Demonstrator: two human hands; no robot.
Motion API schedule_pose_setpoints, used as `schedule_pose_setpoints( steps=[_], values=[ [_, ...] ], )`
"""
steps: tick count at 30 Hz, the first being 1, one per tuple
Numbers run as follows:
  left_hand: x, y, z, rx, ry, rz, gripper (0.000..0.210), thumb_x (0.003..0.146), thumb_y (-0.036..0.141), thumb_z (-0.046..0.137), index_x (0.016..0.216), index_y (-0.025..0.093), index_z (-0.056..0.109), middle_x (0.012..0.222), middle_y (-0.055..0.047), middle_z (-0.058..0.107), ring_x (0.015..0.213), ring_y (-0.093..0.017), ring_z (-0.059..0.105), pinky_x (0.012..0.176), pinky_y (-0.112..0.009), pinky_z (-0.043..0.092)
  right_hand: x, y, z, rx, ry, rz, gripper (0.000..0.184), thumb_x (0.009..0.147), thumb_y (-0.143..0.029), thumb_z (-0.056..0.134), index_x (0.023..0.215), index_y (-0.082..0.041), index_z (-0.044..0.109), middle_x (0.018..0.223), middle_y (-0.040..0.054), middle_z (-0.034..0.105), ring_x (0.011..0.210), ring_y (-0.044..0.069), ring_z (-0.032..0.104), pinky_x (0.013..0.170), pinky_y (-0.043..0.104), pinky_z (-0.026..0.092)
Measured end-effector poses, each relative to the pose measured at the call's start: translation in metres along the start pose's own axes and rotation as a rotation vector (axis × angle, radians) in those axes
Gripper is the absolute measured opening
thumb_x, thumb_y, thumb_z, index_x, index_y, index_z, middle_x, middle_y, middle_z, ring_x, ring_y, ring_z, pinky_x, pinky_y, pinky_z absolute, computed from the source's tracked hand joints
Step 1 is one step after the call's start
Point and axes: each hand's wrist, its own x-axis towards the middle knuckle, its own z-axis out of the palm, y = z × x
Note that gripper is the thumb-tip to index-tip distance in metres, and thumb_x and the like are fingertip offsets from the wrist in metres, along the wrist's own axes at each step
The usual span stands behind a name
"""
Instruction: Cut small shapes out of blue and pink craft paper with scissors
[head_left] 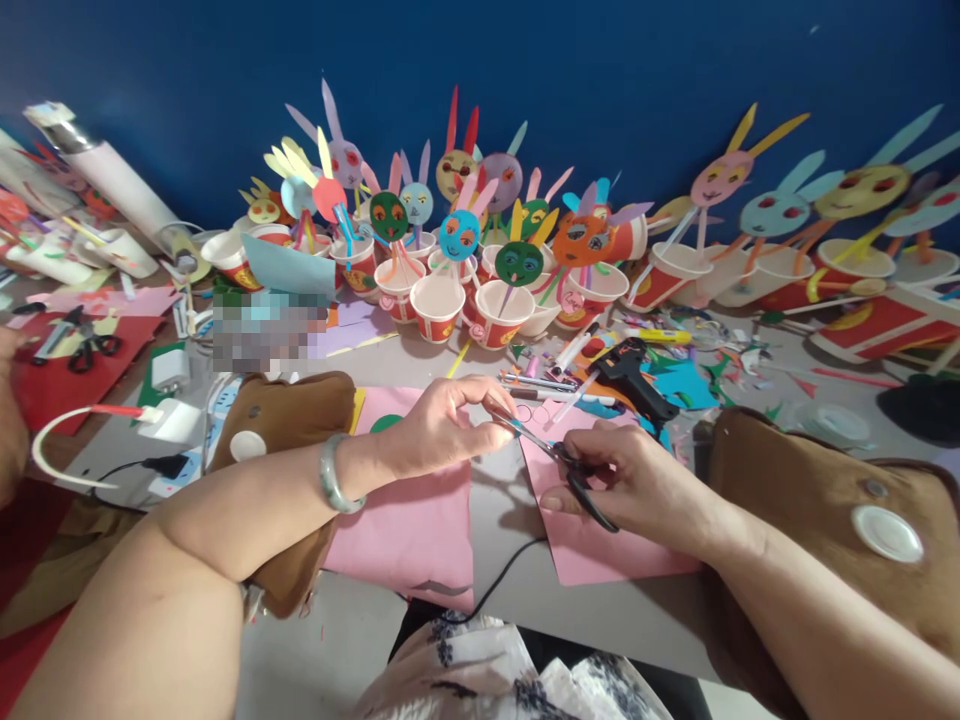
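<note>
My left hand (450,428), with a bangle at the wrist, pinches a small blue paper piece (515,426) between thumb and fingertips; most of the piece is hidden. Black-handled scissors (591,502) are in my right hand (645,485), fingers in the loops. Their blades point left and meet the blue piece at my left fingertips. Below my left hand lies a pink sheet (412,540) with a green paper circle (387,423) near its top. Another pink sheet (581,562) is under my right hand.
Paper cups (437,312) with paper rabbit faces line the blue wall. A black glue gun (637,380) lies among paper scraps. Brown cushions (787,490) sit under both forearms. A black cable (510,565) crosses the front. Another person's hand (9,400) is at far left.
</note>
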Motion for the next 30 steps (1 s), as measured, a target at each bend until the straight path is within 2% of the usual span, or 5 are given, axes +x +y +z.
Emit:
schedule_pose_setpoints(
  steps=[5, 9, 14, 30],
  values=[
    [-0.0015, -0.0008, -0.0003, -0.004, -0.006, -0.005, 0.011, 0.078, 0.022, 0.065, 0.086, 0.015, 0.066, 0.097, -0.006, 0.067, 0.076, -0.012, 0.06, 0.065, -0.024, 0.048, -0.0001, 0.0011, 0.0013, 0.035, 0.002, -0.005, 0.053, 0.078, -0.06, 0.066, 0.057, -0.022, 0.037, 0.051, -0.0055, 0.036, 0.051, 0.01, 0.031, 0.046, 0.025, 0.026],
    [-0.0018, -0.0005, -0.0001, 0.015, 0.006, 0.02, 0.01, 0.078, 0.02, 0.064, 0.087, 0.015, 0.067, 0.097, -0.006, 0.067, 0.083, -0.014, 0.061, 0.07, -0.025, 0.049, 0.0003, 0.002, 0.0021, 0.081, -0.008, -0.003, 0.054, 0.077, -0.059, 0.068, 0.056, -0.021, 0.036, 0.051, -0.0057, 0.035, 0.051, 0.01, 0.03, 0.046, 0.024, 0.024],
    [-0.0014, 0.0001, 0.0011, -0.014, -0.006, 0.048, 0.007, 0.08, 0.02, 0.064, 0.084, 0.015, 0.066, 0.093, -0.004, 0.065, 0.079, -0.012, 0.058, 0.071, -0.026, 0.048, -0.0002, 0.003, 0.0031, 0.137, -0.038, 0.012, 0.054, 0.077, -0.06, 0.07, 0.057, -0.021, 0.038, 0.051, -0.0062, 0.034, 0.051, 0.01, 0.028, 0.045, 0.024, 0.024],
    [-0.0025, -0.0026, 0.0008, 0.006, -0.007, 0.071, 0.009, 0.081, 0.025, 0.065, 0.084, 0.016, 0.065, 0.096, -0.005, 0.066, 0.084, -0.014, 0.059, 0.075, -0.028, 0.049, 0.0006, 0.0007, 0.0031, 0.201, -0.057, 0.02, 0.054, 0.075, -0.056, 0.073, 0.056, -0.021, 0.037, 0.051, -0.0073, 0.033, 0.05, 0.009, 0.027, 0.044, 0.023, 0.024]
  ],
)
